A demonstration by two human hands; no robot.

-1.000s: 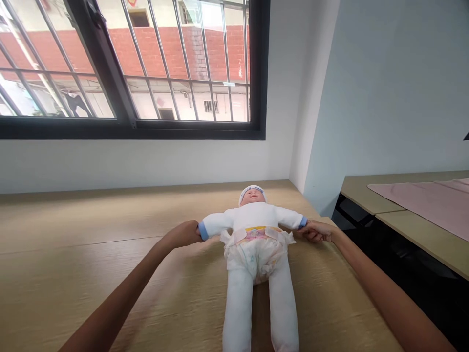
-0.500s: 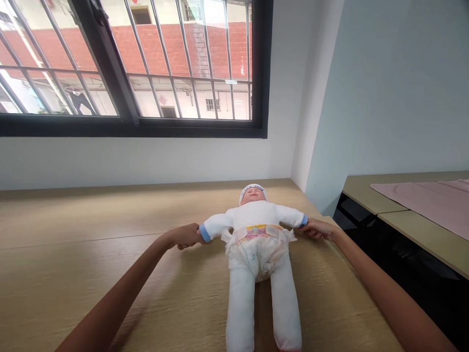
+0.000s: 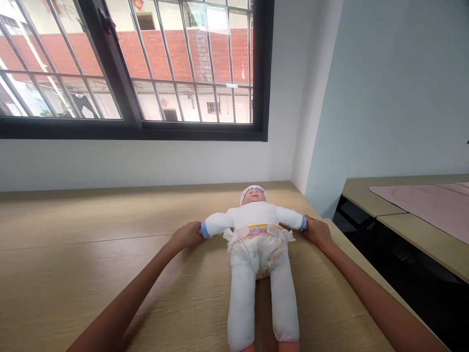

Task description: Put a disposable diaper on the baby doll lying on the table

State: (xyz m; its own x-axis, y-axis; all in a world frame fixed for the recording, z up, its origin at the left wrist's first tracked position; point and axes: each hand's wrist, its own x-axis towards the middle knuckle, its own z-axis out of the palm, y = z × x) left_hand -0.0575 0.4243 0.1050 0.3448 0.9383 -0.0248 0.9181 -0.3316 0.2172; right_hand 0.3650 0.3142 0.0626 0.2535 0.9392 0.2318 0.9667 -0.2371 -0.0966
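Note:
A baby doll (image 3: 252,215) lies on its back on the wooden table (image 3: 91,274), its head toward the wall. It wears white clothes with blue cuffs, a printed white cap (image 3: 254,188) and a diaper (image 3: 260,249) fastened at the waist over its white leggings. Both its arms are stretched out sideways. My left hand (image 3: 187,235) is closed around the doll's hand at the left cuff. At the right cuff my right hand (image 3: 318,231) is closed around its other hand. The doll's hands are hidden in my grip.
Behind the table rises a white wall (image 3: 146,161) with a black-framed, barred window (image 3: 198,128). To the right, across a dark gap, stands another table (image 3: 421,230) with a pink cloth (image 3: 425,203) on it.
Both my hands have turned so their backs face up more, still holding the doll's hands. The doll's arms have shifted slightly; its feet now show at the bottom edge.

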